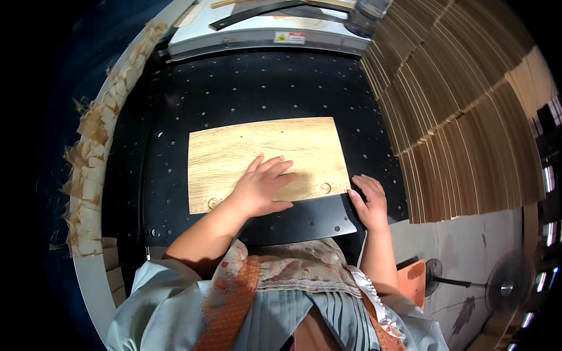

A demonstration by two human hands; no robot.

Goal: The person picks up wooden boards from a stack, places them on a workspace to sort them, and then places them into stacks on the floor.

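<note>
A light wood-grain board (222, 155) lies flat on the black table (263, 82). Two small holes show near its far edge and two round cut-outs near its near edge. My left hand (261, 186) rests on the board's near middle, fingers spread, palm down. At the board's near right corner is my right hand (370, 202), its thumb by the corner and its fingers stretched out over the table. Neither hand grips anything that I can see.
A tall stack of brown cardboard sheets (451, 134) stands along the right. Frayed tape pieces (93, 131) hang on the left rail. At the far end, a white surface (257, 26) bears dark strips and a clear container (366, 17). A fan (508, 286) stands at lower right.
</note>
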